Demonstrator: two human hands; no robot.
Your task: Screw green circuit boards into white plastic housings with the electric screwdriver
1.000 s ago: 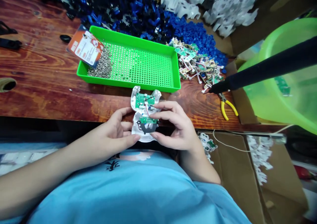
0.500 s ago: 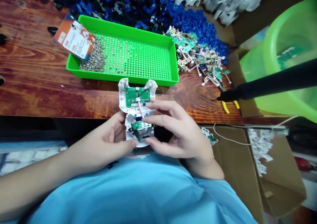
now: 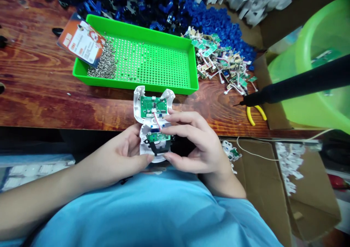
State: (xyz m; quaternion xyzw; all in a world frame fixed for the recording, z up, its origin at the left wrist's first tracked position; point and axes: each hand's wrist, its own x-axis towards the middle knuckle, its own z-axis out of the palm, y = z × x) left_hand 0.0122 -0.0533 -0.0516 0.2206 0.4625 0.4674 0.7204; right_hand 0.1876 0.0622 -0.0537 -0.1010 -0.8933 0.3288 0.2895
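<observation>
Two white plastic shell halves of what looks like a game controller lie open, end to end, at the table's front edge. The far half (image 3: pixel 137 108) carries a green circuit board (image 3: pixel 146 108). In the near half (image 3: pixel 146 150) sit a smaller green board (image 3: pixel 157 136) and a black bracket (image 3: pixel 158 148). A red-and-white cable (image 3: pixel 157 121) runs between the boards. My left hand (image 3: pixel 124 152) is closed around the near half's left side, thumb on its lower edge. My right hand (image 3: pixel 197 145) grips the right side, with thumb low and fingertips by the cable and small board.
Behind the shells stands a green perforated tray (image 3: pixel 123 85) with screws (image 3: pixel 105 63) and a printed card (image 3: pixel 82 41). Small wired boards (image 3: pixel 218 59) and blue parts (image 3: pixel 218 24) are heaped beyond. A black screwdriver-like tool (image 3: pixel 273 94) hangs at right, near yellow-handled pliers (image 3: pixel 255 115) and a green bucket (image 3: pixel 287 75).
The black bracket and small board have shifted slightly inside the near half, and the bracket shows more plainly. Both hands keep nearly the same hold. The view has shifted a little.
</observation>
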